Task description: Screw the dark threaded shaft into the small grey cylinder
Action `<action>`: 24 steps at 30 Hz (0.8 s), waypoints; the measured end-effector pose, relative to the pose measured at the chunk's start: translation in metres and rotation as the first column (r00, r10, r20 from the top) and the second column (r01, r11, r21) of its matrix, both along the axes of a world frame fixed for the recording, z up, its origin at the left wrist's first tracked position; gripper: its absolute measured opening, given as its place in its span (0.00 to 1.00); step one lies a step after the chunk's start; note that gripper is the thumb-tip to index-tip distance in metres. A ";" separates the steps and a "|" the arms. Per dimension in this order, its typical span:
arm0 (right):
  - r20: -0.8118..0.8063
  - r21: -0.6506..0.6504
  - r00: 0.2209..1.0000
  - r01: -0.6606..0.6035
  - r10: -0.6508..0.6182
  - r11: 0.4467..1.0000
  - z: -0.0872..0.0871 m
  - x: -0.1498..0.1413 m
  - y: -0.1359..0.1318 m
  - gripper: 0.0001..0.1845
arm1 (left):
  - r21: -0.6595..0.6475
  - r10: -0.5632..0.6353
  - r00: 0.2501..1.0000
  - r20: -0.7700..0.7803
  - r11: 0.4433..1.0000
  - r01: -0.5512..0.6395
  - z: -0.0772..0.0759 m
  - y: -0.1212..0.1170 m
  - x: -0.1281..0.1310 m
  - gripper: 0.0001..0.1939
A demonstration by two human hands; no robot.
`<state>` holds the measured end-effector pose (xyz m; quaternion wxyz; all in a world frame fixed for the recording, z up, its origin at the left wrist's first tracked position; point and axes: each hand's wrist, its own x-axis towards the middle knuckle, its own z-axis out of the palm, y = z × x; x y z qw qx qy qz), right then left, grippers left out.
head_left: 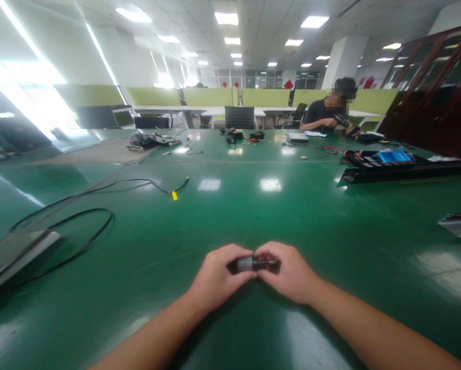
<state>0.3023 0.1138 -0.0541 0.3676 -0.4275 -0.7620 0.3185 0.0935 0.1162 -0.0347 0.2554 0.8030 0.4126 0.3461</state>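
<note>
At six o'clock, left hand (218,272) and right hand (290,272) pinch one grey-and-black cylindrical object (246,264) between their fingers (238,251), over one green surface (226,218).

No text readable; yellow tag (174,195) on black cable (141,179) too small to read.

Has a bare left hand (219,272) and a bare right hand (292,272), both smoothly rounded, with blunt thumbs (244,278). Shows a bare left forearm (157,329) and a bare right forearm (372,321), slim at the wrists (195,302), wider farther back.
</note>
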 end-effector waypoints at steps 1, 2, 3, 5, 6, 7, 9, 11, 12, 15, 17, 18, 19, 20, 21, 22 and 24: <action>-0.003 0.007 1.000 -0.007 0.007 1.000 0.000 0.000 0.000 0.15 | 0.002 -0.005 1.000 0.002 1.000 0.005 0.000 0.000 0.000 0.12; -0.004 0.017 1.000 -0.016 0.016 1.000 0.001 0.000 0.000 0.13 | 0.005 -0.008 1.000 0.005 1.000 0.008 -0.001 0.000 0.000 0.12; -0.005 0.028 1.000 -0.024 0.024 0.999 0.001 0.000 0.000 0.12 | 0.009 -0.009 1.000 0.007 1.000 0.009 -0.001 0.000 0.000 0.12; -0.005 0.049 0.999 -0.032 0.032 0.998 0.002 0.001 0.000 0.11 | 0.023 -0.009 1.000 0.009 1.000 0.009 -0.002 0.001 0.000 0.13; -0.005 0.054 1.000 -0.030 0.031 0.998 0.002 0.002 0.000 0.11 | 0.030 -0.011 1.000 0.009 0.999 0.011 -0.003 0.001 0.000 0.13; -0.006 0.053 1.000 -0.028 0.028 0.998 0.003 0.002 0.000 0.11 | 0.035 -0.016 1.000 0.007 0.999 0.016 -0.004 0.002 0.001 0.14; -0.011 0.034 1.000 -0.027 0.027 0.999 0.003 0.003 0.001 0.11 | 0.041 -0.028 1.000 0.004 0.999 0.028 -0.005 0.002 0.001 0.15; -0.014 0.016 1.000 -0.024 0.024 1.000 0.002 0.002 0.001 0.10 | 0.043 -0.036 0.999 0.000 0.998 0.036 -0.006 0.002 0.001 0.15; -0.015 0.009 1.000 -0.022 0.023 1.000 0.002 0.002 0.001 0.09 | 0.045 -0.037 0.999 -0.001 0.998 0.037 -0.006 0.001 0.001 0.14; -0.015 -0.014 1.000 -0.017 0.017 1.000 0.001 0.001 0.001 0.09 | 0.049 -0.034 0.999 -0.011 0.998 0.035 -0.006 0.001 0.002 0.14; -0.014 -0.032 1.000 -0.017 0.017 0.999 0.001 0.001 0.001 0.09 | 0.049 -0.029 0.999 -0.018 0.998 0.030 -0.005 0.001 0.003 0.14; -0.012 -0.039 1.000 -0.016 0.016 0.999 0.001 0.002 0.001 0.09 | 0.048 -0.026 0.999 -0.023 0.998 0.027 -0.005 0.001 0.003 0.14; -0.010 -0.043 1.000 -0.016 0.015 0.999 0.001 0.002 0.001 0.09 | 0.048 -0.024 0.999 -0.027 0.999 0.025 -0.004 0.001 0.004 0.14; -0.007 -0.047 1.000 -0.017 0.017 0.999 0.001 0.002 0.001 0.08 | 0.049 -0.021 0.999 -0.031 0.999 0.023 -0.004 0.001 0.004 0.14; -0.005 -0.049 1.000 -0.020 0.020 0.999 0.001 0.002 0.001 0.08 | 0.050 -0.020 0.999 -0.035 0.998 0.022 -0.004 0.001 0.004 0.14; -0.005 -0.050 1.000 -0.023 0.023 0.998 0.001 0.002 0.001 0.08 | 0.052 -0.020 0.999 -0.038 0.998 0.022 -0.003 0.001 0.004 0.14; -0.007 -0.049 0.999 -0.032 0.031 0.998 0.003 0.003 0.001 0.08 | 0.056 -0.023 0.999 -0.041 0.998 0.025 -0.003 0.000 0.004 0.14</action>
